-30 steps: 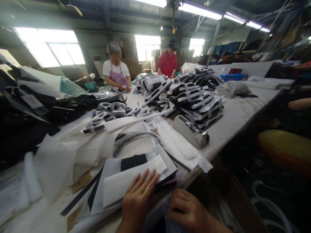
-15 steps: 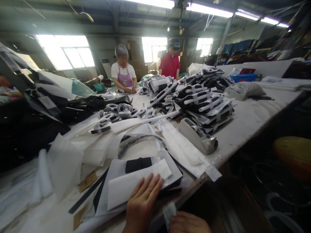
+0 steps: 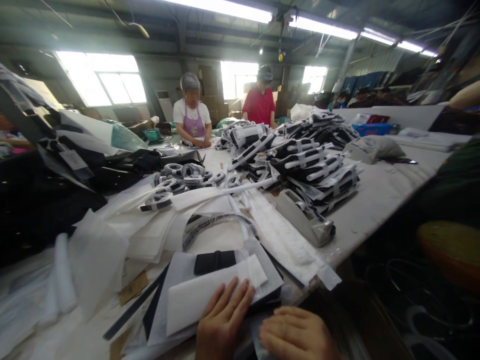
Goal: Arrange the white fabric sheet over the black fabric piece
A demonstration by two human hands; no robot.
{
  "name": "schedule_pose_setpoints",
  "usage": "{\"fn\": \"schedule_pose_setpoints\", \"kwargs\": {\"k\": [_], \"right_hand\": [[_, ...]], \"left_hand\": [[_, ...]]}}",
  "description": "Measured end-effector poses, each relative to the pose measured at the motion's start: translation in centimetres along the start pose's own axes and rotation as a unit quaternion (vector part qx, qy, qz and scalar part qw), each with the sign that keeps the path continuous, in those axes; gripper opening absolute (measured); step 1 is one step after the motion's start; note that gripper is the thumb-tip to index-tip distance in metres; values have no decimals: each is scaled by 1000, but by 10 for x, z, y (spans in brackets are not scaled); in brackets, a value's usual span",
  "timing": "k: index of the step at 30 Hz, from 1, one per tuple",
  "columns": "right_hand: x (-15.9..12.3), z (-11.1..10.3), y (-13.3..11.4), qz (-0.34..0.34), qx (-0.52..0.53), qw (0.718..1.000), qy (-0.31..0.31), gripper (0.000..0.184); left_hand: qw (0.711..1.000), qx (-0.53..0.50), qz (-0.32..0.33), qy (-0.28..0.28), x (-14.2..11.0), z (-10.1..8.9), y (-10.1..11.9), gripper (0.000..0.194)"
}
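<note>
Left hand (image 3: 224, 322) flat, fingers spread, pinning white sheet (image 3: 210, 292) over black item (image 3: 215, 261). Right hand (image 3: 296, 332) curled near table edge (grip unclear). Best: press evenly, keep fold square.

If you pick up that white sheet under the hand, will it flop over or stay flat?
The white sheet would probably flop: it looks thin and soft, like the curled sheets around it. It seems light for its size. It may slide easily, since it lies loose on a smooth wrapped pack under the left hand.
</note>
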State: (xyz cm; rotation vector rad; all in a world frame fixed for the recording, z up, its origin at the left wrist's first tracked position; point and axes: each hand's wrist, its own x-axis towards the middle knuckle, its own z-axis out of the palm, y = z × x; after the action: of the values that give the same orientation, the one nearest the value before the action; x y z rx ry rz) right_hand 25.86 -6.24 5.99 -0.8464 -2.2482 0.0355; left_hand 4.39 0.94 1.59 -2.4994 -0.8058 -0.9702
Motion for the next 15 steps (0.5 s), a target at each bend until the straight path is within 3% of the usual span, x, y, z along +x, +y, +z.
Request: {"fn": "schedule_pose_setpoints", "kwargs": {"k": [6, 13, 15], "right_hand": [[40, 3, 25, 28, -36, 999, 15, 20], [47, 22, 49, 220, 39, 971, -81, 17], [49, 23, 52, 259, 67, 959, -92, 17]], "left_hand": [[1000, -6, -2, 14, -3, 4, -1, 34], [1000, -21, 8, 5, -17, 16, -2, 35], [998, -40, -10, 51, -19, 24, 0, 35]]}}
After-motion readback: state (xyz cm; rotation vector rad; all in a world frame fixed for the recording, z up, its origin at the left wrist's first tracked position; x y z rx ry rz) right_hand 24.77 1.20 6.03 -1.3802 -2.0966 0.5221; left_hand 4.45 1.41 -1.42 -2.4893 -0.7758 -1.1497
